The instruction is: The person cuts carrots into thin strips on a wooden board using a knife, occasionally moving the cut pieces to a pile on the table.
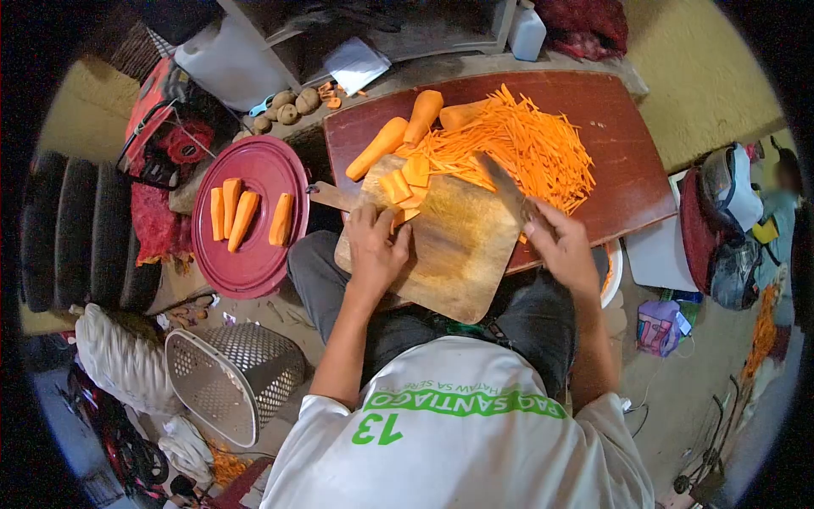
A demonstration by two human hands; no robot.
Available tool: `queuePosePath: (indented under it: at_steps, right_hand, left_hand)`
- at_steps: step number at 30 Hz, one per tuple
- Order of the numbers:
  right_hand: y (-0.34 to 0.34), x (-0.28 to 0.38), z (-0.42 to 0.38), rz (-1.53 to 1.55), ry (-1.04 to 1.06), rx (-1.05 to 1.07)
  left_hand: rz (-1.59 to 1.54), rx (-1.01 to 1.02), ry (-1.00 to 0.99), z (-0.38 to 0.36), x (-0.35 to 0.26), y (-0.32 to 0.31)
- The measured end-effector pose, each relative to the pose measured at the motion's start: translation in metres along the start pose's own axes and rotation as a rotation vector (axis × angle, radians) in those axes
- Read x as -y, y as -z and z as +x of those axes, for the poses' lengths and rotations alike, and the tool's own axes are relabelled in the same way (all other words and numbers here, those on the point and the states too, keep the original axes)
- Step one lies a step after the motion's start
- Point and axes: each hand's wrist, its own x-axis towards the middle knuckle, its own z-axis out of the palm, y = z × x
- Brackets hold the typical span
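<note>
A wooden cutting board [462,254] lies across my lap and the edge of the red-brown table. At its left side, my left hand [377,246] has its fingers curled onto carrot slices [404,216]. More flat carrot pieces [405,180] lie just beyond those fingertips. My right hand [564,250] grips a knife [506,187] by its handle. The blade points up and left over the board's right edge, beside a large heap of carrot strips [530,144]. Whole peeled carrots [379,146] rest at the board's far left.
The red-brown table [627,170] carries the heap. A round red lid [246,276] to the left holds several peeled carrots [243,220]. Potatoes [288,113] sit behind it. A perforated basket [233,373] lies tipped on the floor; a purple bag [660,327] is at right.
</note>
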Motion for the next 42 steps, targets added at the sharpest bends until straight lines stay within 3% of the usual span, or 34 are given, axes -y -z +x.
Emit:
queuePosePath:
  at_steps: [7,10,13,20,23,24,26,28,31,35,42]
  right_hand:
    - [-0.039,0.004,-0.057,0.136,-0.237,0.140]
    - [-0.054,-0.004,-0.060,0.103,0.035,0.085]
    - [-0.047,0.013,-0.057,0.062,-0.035,0.155]
    - [-0.039,0.016,-0.052,0.024,-0.150,0.195]
    - [-0.048,-0.018,-0.058,-0.178,0.129,0.012]
    - [-0.052,-0.022,-0.060,-0.219,0.195,-0.047]
    - [-0.044,0.007,-0.064,-0.138,-0.062,0.061]
    - [-0.046,0.004,-0.068,-0.133,-0.041,0.054]
    - [-0.049,-0.001,-0.071,-0.138,0.041,0.033]
    - [-0.044,0.009,-0.068,-0.088,-0.001,0.112]
    - [-0.047,0.026,-0.080,-0.111,-0.036,0.169]
  left_hand:
    - [0.022,0.172,-0.074,0.009,0.014,0.002]
    - [0.026,0.094,-0.105,0.021,0.009,0.004]
    - [-0.023,0.027,-0.089,0.044,0.016,0.000]
    - [0.046,0.335,-0.039,0.068,0.037,0.005]
    - [0.230,0.237,-0.189,0.049,0.044,-0.003]
    - [0.229,0.221,-0.224,0.033,0.041,-0.004]
    - [0.143,0.255,-0.241,0.008,0.021,-0.007]
    - [-0.027,0.350,-0.199,-0.007,-0.016,-0.015]
    - [-0.038,0.304,-0.240,-0.018,-0.046,-0.024]
    - [-0.162,0.146,-0.221,-0.022,-0.052,-0.030]
    - [-0.161,0.213,-0.232,-0.027,-0.051,-0.024]
